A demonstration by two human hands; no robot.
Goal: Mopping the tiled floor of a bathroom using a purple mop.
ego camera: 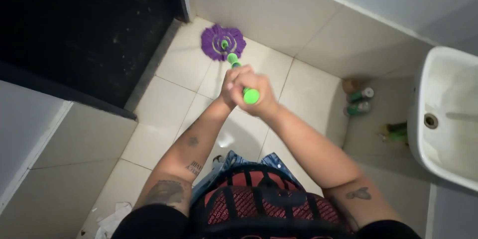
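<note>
A mop with a round purple head (223, 42) rests on the pale floor tiles near the far wall corner. Its green handle (250, 95) rises straight toward me. My left hand (234, 82) and my right hand (259, 97) are both wrapped around the top of the handle, pressed close together, with the green end showing between them. My forearms reach down from the bottom of the view.
A white sink (445, 119) hangs on the right wall. Under it stand several green and white bottles (359, 100). A dark doorway (89, 25) opens at the upper left. A white ledge (35, 144) runs at the left, with crumpled paper (112, 219) on the floor.
</note>
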